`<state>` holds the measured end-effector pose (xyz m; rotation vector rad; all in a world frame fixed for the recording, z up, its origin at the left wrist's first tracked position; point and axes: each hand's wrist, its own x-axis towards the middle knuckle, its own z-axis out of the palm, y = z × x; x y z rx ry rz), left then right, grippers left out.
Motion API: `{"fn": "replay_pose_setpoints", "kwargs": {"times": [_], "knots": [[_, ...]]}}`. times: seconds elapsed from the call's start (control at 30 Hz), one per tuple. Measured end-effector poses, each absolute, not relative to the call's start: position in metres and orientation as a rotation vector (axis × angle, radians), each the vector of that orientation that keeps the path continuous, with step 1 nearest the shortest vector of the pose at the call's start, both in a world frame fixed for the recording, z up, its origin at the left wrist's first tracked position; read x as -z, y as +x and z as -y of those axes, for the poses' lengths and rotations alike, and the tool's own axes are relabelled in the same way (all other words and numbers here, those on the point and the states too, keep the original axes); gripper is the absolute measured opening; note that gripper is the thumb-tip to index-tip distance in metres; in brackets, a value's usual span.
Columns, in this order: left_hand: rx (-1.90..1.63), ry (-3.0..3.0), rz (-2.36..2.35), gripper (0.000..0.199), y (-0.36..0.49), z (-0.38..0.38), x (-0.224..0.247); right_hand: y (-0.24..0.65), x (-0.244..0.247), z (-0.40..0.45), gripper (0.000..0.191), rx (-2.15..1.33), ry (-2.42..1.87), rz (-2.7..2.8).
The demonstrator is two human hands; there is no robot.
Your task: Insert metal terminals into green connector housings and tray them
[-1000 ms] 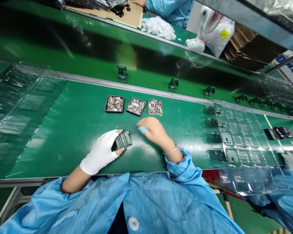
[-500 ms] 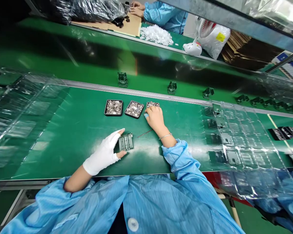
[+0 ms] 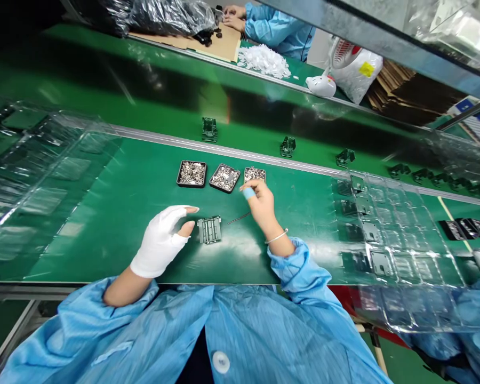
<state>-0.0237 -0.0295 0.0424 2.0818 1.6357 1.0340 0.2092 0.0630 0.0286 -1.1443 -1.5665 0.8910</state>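
Observation:
My left hand (image 3: 162, 240), in a white glove with bare fingertips, is open just left of a green slotted part (image 3: 210, 230) lying on the green work surface. My right hand (image 3: 261, 207) has its thumb and fingers pressed together near the right-hand tray; what they pinch, if anything, is too small to make out. A blue wrap covers one fingertip. A thin dark rod (image 3: 239, 218) lies between the slotted part and my right hand. Small metal pieces fill the left tray (image 3: 191, 174), the middle tray (image 3: 224, 178) and the right tray (image 3: 255, 174).
Clear plastic trays stand at the left (image 3: 36, 186) and right (image 3: 408, 229). Behind a metal rail (image 3: 164, 141), several green parts (image 3: 288, 146) sit on a green strip. A co-worker's hands (image 3: 234, 18) are across the bench, beside white pieces (image 3: 264, 61) and a fan (image 3: 343, 52).
My left hand has let go of the slotted part and moved left. My right hand has drawn back from the right tray towards me. The whole view has shifted slightly.

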Motion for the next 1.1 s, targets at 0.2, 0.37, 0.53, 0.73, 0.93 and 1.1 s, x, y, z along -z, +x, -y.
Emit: {"fn": "replay_pose_setpoints", "kwargs": {"times": [0.2,0.37,0.53,0.73,0.93,1.1], "knots": [[-0.956,2.252,-1.561,0.033,-0.005,0.020,-0.046,0.170,-0.038,-0.006,0.016,-0.914,-0.884,1.932],[-0.779,2.469,-1.739,0.037,-0.004,0.020,-0.046,0.169,-0.027,-0.001,0.019,-0.843,-1.038,2.032],[-0.944,2.128,-1.689,0.030,-0.012,0.022,-0.033,0.171,-0.024,-0.005,0.013,-0.803,-1.084,2.020],[-0.898,1.627,-1.468,0.040,-0.013,0.022,-0.006,0.165,-0.021,-0.007,0.017,-0.729,-1.064,2.191],[-0.902,1.585,-1.440,0.040,-0.012,0.021,-0.005,0.164,-0.017,-0.008,0.019,-0.701,-1.074,2.192],[-0.911,1.585,-1.419,0.039,-0.012,0.020,-0.008,0.162,-0.018,-0.004,0.018,-0.701,-1.130,2.173]]}}
